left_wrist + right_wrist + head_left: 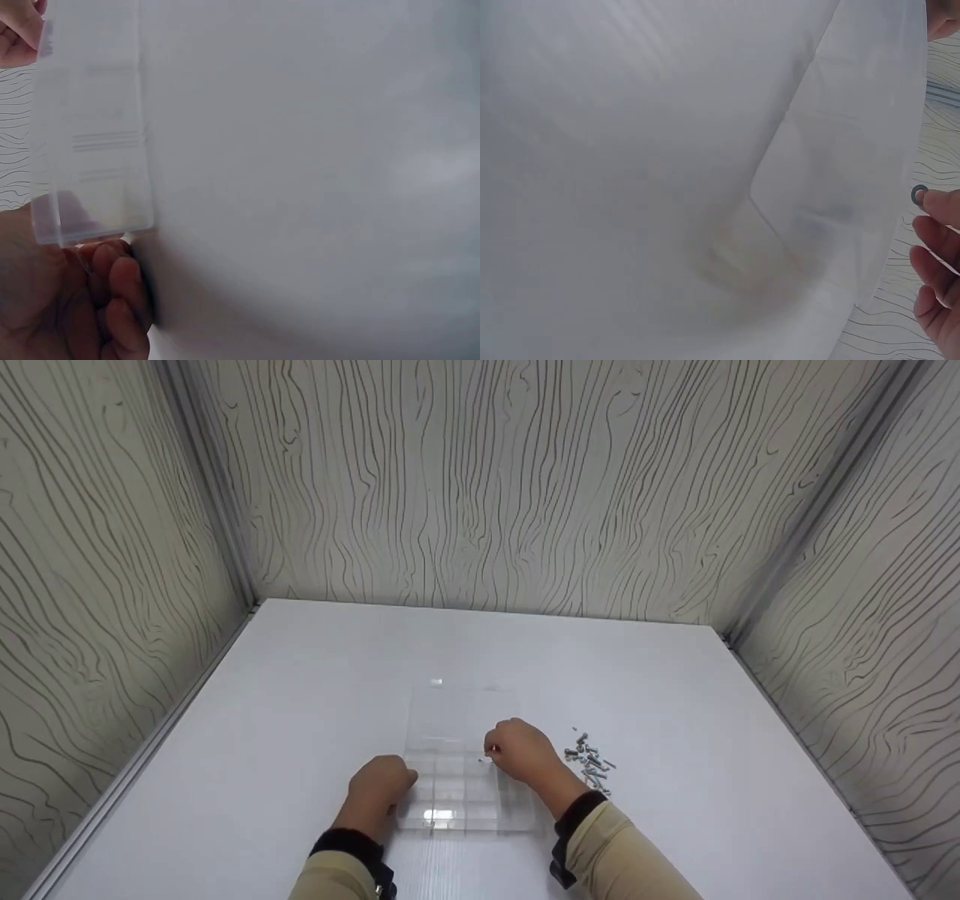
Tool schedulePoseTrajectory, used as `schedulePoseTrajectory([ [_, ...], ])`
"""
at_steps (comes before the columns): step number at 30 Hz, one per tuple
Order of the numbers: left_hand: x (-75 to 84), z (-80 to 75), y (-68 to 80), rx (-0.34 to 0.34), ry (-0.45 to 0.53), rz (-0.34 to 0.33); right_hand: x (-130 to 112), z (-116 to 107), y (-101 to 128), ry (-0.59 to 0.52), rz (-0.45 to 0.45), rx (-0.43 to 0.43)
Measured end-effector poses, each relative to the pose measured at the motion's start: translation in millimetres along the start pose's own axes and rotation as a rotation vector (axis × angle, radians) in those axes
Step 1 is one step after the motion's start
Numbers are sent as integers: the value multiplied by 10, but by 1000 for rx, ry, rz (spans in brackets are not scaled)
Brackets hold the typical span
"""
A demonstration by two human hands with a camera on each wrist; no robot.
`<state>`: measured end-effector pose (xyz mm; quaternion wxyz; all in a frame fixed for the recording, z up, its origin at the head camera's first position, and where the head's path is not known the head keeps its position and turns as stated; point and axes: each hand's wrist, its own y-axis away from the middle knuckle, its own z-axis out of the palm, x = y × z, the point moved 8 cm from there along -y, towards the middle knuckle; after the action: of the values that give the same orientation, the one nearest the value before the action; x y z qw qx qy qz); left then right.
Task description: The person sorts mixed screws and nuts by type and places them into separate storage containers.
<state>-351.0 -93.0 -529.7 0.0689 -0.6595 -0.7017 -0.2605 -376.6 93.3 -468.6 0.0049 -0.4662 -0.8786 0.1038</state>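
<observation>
A clear plastic compartment box [457, 735] lies flat on the white table [300, 697]. My left hand [382, 784] holds the box's left edge with curled fingers. In the left wrist view those fingers [120, 300] sit at the box's [90, 135] near corner. My right hand [499, 751] hovers over the box's right half and pinches a small metal washer [919, 195] at its fingertips [941, 206]. The box's lid or wall [840, 172] fills much of the right wrist view.
A loose pile of several silver screws and bolts [589, 761] lies on the table just right of the box. Wood-grain panels [480, 487] wall in the table on the left, back and right.
</observation>
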Motion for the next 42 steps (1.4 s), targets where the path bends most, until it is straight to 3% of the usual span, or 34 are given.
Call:
schedulePoseTrajectory([
  [12, 8, -6, -12, 13, -6, 26, 67, -16, 48, -26, 7, -20],
  [21, 19, -17, 6, -13, -20, 24, 335, -121, 188, -119, 103, -34],
  [27, 17, -15, -5, -10, -38, 34, 620, -131, 309, -166, 231, -70],
  [34, 14, -10, -8, 0, -39, 34, 873, 3, 495, -174, 348, -202],
  [42, 21, 1, -11, -1, -35, 34, 993, 218, 670, -159, 447, -336],
])
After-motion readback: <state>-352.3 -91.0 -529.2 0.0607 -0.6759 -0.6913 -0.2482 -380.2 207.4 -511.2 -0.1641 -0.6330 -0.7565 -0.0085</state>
